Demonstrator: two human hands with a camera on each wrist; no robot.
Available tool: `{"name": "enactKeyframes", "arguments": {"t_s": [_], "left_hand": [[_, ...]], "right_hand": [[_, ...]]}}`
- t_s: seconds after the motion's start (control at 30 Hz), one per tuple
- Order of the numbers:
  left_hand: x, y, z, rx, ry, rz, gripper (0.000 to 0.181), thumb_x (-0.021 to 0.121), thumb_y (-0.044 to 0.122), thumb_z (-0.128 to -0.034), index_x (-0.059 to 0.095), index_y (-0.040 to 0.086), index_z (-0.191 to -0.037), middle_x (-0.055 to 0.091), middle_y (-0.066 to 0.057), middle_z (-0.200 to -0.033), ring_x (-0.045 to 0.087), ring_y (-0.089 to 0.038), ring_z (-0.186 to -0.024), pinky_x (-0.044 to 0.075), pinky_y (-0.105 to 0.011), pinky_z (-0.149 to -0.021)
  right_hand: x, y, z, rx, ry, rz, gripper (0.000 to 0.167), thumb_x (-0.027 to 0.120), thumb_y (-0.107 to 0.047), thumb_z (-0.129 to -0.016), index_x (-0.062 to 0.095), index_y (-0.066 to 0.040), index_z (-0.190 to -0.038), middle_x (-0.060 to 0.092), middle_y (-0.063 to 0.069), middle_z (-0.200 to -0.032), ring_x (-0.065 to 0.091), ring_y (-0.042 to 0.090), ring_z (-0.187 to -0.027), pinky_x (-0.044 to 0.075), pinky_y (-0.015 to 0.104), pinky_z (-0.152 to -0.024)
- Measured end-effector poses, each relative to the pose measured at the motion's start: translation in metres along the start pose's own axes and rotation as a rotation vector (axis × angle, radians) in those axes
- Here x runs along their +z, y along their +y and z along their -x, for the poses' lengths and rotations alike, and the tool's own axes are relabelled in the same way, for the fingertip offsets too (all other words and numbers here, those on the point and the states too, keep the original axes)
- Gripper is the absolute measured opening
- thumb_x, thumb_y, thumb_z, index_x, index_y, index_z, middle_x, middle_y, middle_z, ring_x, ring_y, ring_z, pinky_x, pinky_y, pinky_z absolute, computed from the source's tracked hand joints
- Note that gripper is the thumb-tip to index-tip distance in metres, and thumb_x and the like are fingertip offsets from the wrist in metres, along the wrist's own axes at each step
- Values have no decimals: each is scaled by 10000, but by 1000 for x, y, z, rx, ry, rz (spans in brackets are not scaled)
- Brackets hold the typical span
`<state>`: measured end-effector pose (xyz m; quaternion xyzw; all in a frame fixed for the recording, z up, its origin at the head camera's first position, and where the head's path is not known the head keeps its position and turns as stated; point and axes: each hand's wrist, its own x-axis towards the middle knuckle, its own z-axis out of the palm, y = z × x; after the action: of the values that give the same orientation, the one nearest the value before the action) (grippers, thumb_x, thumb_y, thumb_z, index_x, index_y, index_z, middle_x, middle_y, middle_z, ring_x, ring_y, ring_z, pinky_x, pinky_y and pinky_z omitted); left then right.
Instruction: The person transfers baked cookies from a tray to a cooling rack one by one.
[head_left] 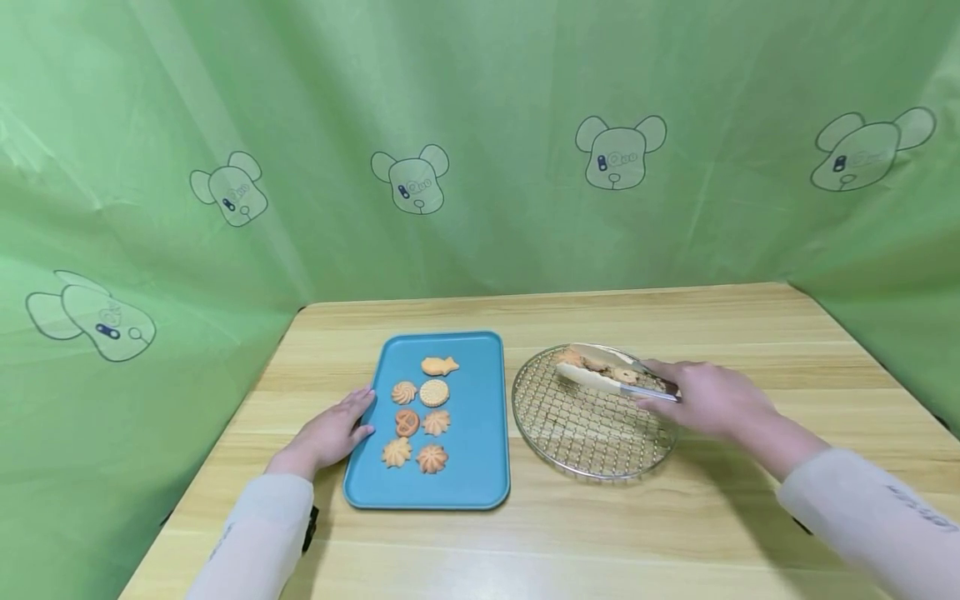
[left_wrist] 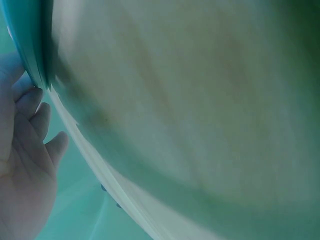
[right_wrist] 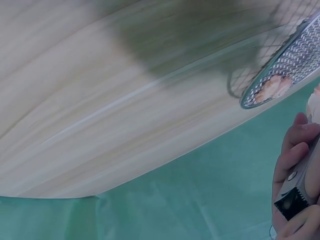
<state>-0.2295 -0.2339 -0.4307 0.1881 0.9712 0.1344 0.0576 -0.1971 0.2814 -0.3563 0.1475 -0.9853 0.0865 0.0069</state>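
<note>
My right hand (head_left: 712,396) grips a pair of metal tongs (head_left: 651,393) with pale tips. The spread tips are over the back part of a round wire rack (head_left: 592,433), around cookies (head_left: 624,376) there; the tongs partly hide these, and whether they touch one I cannot tell. My left hand (head_left: 330,429) rests against the left edge of a blue rectangular tray (head_left: 476,467), its fingertips at the rim. On the tray lie several cookies, among them a fish-shaped cookie (head_left: 439,366), a round cookie (head_left: 434,392) and a pretzel-shaped cookie (head_left: 407,422).
Tray and rack stand side by side on a light wooden table (head_left: 540,542), with a narrow gap between them. A green curtain (head_left: 510,242) printed with bear heads hangs behind the table and along both sides.
</note>
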Motion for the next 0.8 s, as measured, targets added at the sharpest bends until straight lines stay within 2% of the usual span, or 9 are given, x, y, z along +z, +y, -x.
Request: {"name": "enactKeyframes", "arguments": {"t_s": [0.1,0.23,0.47,0.6,0.8], "left_hand": [[0,0,0,-1,-3,-3,609,533,252,-989,286,-9,-1480,256,-170,-1531,241,-353,-1390,235,-495,-1121],[0,0,0,-4,-6,-5,608,533,252,-989,287,-8,-1480,256,-168,-1532,240,-350,-1391,236,-492,-1121],[-1,0,-1,0,-4,-4,607,535,247,-988,288,-12,-1479,259,-176,-1529,238,-354,-1391,237,-499,-1120],[-1,-1,-1,6,-1,-9,606,534,243,-989,287,-16,-1478,260,-180,-1528,233,-355,-1392,233,-498,-1121],[-3,1,1,7,2,-11,603,535,236,-989,289,-22,-1475,260,-186,-1526,229,-359,-1392,228,-502,-1122]], "right_hand": [[-3,5,3,17,-25,-8,871,488,-721,-835,436,-91,-1434,616,104,-840,474,170,-582,377,314,-435],[-8,12,7,22,-46,-18,838,512,-680,-854,431,-80,-1433,447,-8,-661,407,152,-532,319,293,-421],[-18,23,12,25,-38,9,877,489,-728,-829,464,-68,-1405,517,-42,-746,452,150,-584,337,290,-440],[-20,30,15,26,-38,11,881,477,-736,-827,463,-72,-1406,504,-43,-728,441,147,-570,326,290,-435],[-23,42,19,17,-57,27,850,517,-688,-844,474,-36,-1387,562,-40,-778,477,150,-611,369,306,-454]]}}
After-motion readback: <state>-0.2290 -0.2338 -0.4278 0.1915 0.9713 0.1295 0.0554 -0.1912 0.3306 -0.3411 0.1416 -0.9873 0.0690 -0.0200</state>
